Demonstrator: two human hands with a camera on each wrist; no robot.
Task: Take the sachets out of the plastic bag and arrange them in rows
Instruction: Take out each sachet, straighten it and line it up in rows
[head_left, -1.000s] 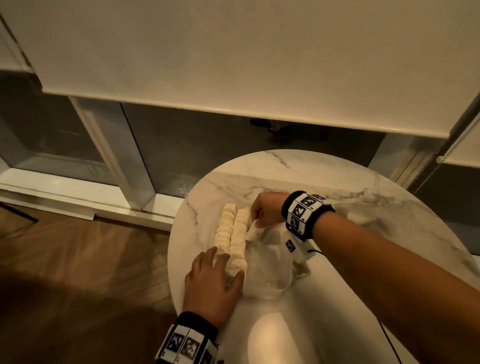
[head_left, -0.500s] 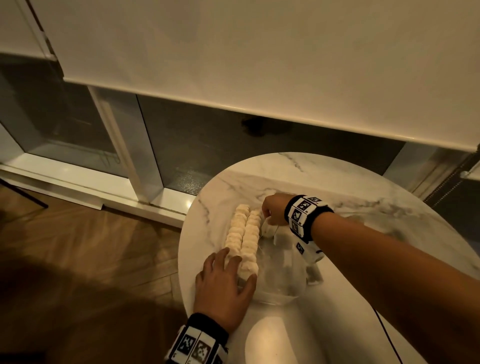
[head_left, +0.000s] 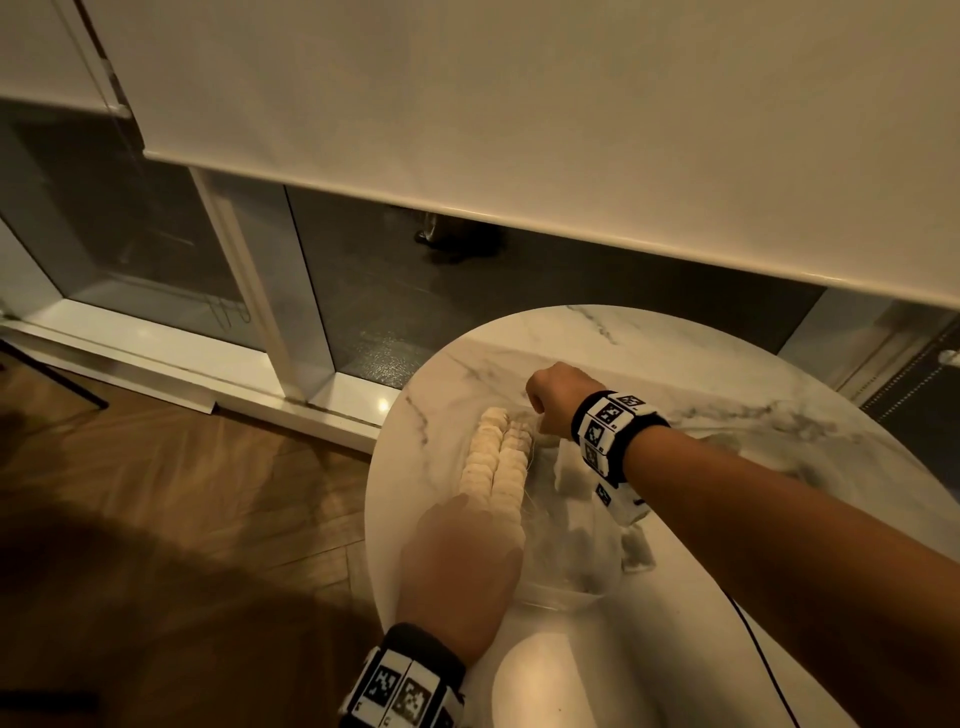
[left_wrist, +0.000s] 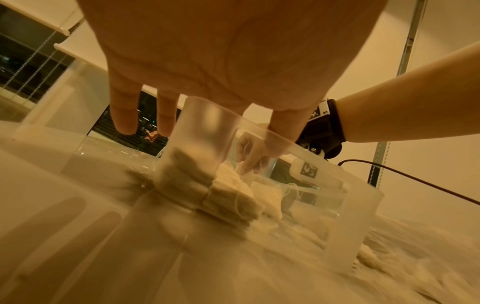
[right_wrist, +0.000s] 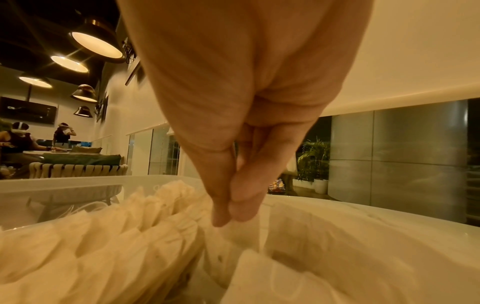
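Two rows of pale sachets (head_left: 496, 467) stand on edge inside a clear plastic container (head_left: 561, 603) on the round marble table (head_left: 675, 353). My left hand (head_left: 462, 561) lies with straight fingers over the near end of the rows (left_wrist: 228, 197), its fingers (left_wrist: 166, 123) at the container's rim (left_wrist: 363, 205). At the far end of the right row my right hand (head_left: 550, 400) pinches one sachet (right_wrist: 241, 236) between thumb and fingertips (right_wrist: 231, 214). Loose sachets (head_left: 569, 470) lie to the right of the rows.
The table's left edge (head_left: 374, 493) runs close beside the rows, with wooden floor (head_left: 208, 519) below. A thin black cable (head_left: 763, 654) trails over the table under my right forearm. A glass window wall (head_left: 363, 312) and a lowered blind stand behind.
My right hand has moved from beside the rows up to the far end of the right row. My left hand stays over the near end. The head view has shifted.
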